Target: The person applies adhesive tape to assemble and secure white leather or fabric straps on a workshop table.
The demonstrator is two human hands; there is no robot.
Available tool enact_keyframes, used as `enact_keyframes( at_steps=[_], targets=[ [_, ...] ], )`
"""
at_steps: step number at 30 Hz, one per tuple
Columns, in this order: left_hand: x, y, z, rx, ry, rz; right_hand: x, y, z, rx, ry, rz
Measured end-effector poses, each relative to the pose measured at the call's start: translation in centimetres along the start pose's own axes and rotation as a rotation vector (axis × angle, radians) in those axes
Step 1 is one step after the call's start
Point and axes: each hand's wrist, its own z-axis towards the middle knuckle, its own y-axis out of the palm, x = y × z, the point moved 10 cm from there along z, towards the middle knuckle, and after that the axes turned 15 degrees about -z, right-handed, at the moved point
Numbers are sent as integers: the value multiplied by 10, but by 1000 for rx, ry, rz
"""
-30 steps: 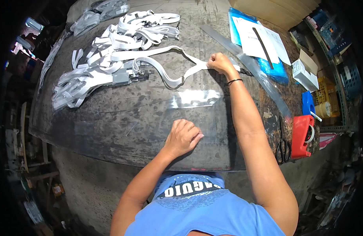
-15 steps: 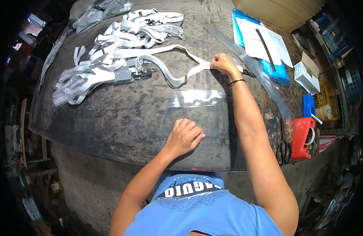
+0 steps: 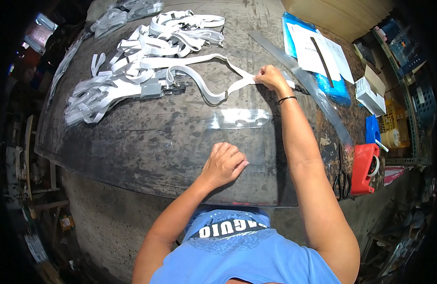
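Observation:
My right hand [image 3: 271, 78] is closed on a white strap [image 3: 242, 84] at the joint where two bands meet. Both bands run left from there into a heap of white straps [image 3: 147, 45] with dark buckles. A short strap end with a black clip [image 3: 300, 89] shows to the right of that hand. Nearer the table's front edge, my left hand [image 3: 224, 163] rests on the dark tabletop with its fingers curled; whether anything is under them is hidden. Straps in clear plastic [image 3: 88, 102] lie at the left of the heap. A clear plastic bag [image 3: 239, 118] lies flat between my hands.
On the dark table [image 3: 133, 156], a clear strip [image 3: 318, 97] lies right of my right hand. Beyond it are papers [image 3: 308, 52], blue plastic [image 3: 334, 91] and a small white box [image 3: 370, 92]. Black scissors [image 3: 341, 182] and a red tape dispenser [image 3: 363, 170] stand at the right edge.
The view has shifted slightly. Both hands keep the same pose, and the strap in my right hand lies as before.

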Motion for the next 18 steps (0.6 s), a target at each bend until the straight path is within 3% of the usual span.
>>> enact_keyframes(
  at_steps=[4,13,15,18],
  targets=[
    [-1,1,-1,-9,-10,4,0,-1,5,46,-69,39],
    [-1,2,-1,-7,0,5,2,-4,-2,17,5,-42],
    [-1,1,0,-6,-2,1,26,0,-5,14,158,371],
    [-2,0,-1,2,-15,-13,36,-1,-8,113,135,491]
  ],
)
